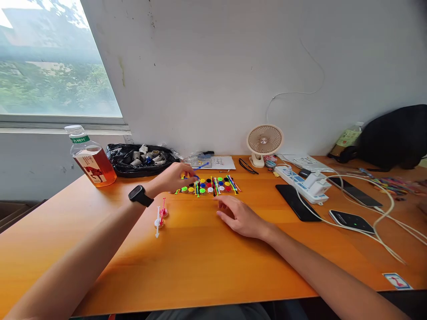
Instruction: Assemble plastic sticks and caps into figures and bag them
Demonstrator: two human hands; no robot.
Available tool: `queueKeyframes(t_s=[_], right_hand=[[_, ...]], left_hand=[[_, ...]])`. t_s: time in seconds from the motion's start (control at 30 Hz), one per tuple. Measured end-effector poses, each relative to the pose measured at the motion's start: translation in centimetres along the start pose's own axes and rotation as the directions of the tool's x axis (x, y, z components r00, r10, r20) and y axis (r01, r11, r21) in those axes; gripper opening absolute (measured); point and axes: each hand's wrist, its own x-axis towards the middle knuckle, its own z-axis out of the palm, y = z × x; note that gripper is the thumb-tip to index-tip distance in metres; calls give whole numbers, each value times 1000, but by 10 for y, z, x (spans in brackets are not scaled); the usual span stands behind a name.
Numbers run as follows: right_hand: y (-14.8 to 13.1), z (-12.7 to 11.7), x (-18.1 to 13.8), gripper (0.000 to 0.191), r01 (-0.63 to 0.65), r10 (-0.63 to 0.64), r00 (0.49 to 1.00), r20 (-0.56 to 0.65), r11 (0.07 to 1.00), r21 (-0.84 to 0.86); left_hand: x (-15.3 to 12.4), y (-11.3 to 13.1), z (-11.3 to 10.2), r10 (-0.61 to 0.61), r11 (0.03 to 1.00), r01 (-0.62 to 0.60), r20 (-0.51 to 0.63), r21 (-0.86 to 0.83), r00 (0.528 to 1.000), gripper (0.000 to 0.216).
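My left hand (178, 175), with a black watch on its wrist, reaches over the left end of a cluster of small plastic parts. Its thumb and fingers are closed on a thin blue plastic stick (203, 166) whose end juts out to the right. The cluster holds several coloured round discs (202, 190) in rows, with bundles of thin coloured sticks (215, 186) between them. My right hand (240, 218) rests on the table just in front of the cluster, fingers loosely curved and thumb apart, holding nothing. Nearer me, a white arrow-ended stick (158, 222) and a red stick (163, 206) lie with matching discs.
A tea bottle (93, 162) and a black bag of grey pieces (142, 159) stand at the left. Behind are a small fan (265, 140) and glasses (247, 166). A power strip (302, 184), phones (352, 221) and white cables (388, 209) spread over the right.
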Motion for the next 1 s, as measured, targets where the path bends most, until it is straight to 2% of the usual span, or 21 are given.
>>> queueKeyframes(t_s=[0.07,0.13,0.2,0.3,0.4,0.57,0.83,1.0], right_hand=[[0,0,0,55,-57,61,997,-56,996,67],[1,-1,0,59,-98,107,991,-83,990,106],[2,-1,1,53,-128,136,987,-85,987,96],[6,0,2,34,-184,185,976,-113,983,25],[12,0,4,23,-232,223,958,-179,972,-32],[22,-4,7,22,-265,247,930,-273,964,-32],[21,-3,8,22,-111,97,931,-353,994,-17],[19,-3,9,20,-64,59,926,-372,998,1]], left_hand=[[-1,26,9,99,990,-82,156,-113,983,22],[-3,49,20,176,976,-132,267,-174,947,18],[-7,65,32,219,969,-162,343,-187,913,16],[-12,75,45,206,975,-152,398,-163,894,16],[-15,72,51,181,979,-117,448,-166,876,16],[-17,55,49,163,974,-60,491,-219,856,17],[-18,43,44,118,971,15,531,-238,839,38],[-17,45,46,128,966,19,542,-257,830,37]])
